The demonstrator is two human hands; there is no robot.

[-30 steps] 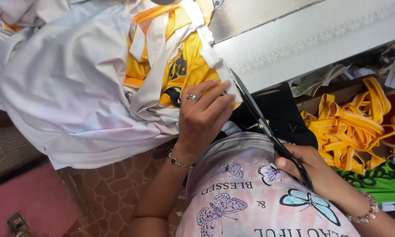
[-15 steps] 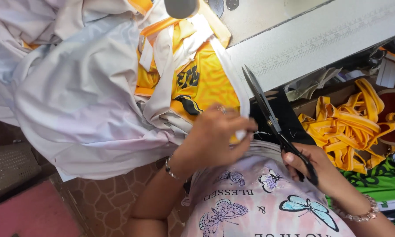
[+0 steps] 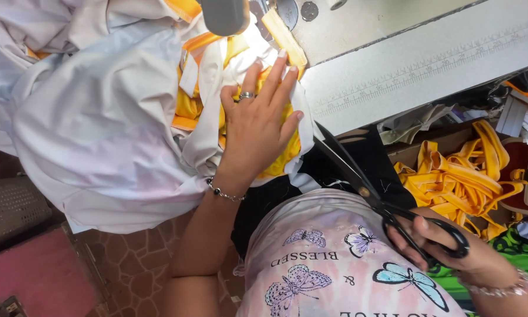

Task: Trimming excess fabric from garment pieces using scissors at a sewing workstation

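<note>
Scissors (image 3: 387, 199), black-handled with long dark blades, sit clenched in my right hand (image 3: 446, 249) below the sewing table's (image 3: 428, 70) front edge, closed blades slanting up toward the cloth. My left hand (image 3: 258, 126) lies flat, fingers spread, gripping nothing, pressing soft yellow-and-white fabric (image 3: 211, 105) at the table's left edge. Crumpled white cloth (image 3: 99, 129) bulges left; tangled yellow strips (image 3: 458, 176) fill a box on the right.

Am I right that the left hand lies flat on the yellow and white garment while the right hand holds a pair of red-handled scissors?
Not quite. The head view shows the scissors have black handles, not red. The rest holds: the left hand lies flat, fingers spread, on the yellow and white garment, and the right hand holds the scissors by their loops.
</note>
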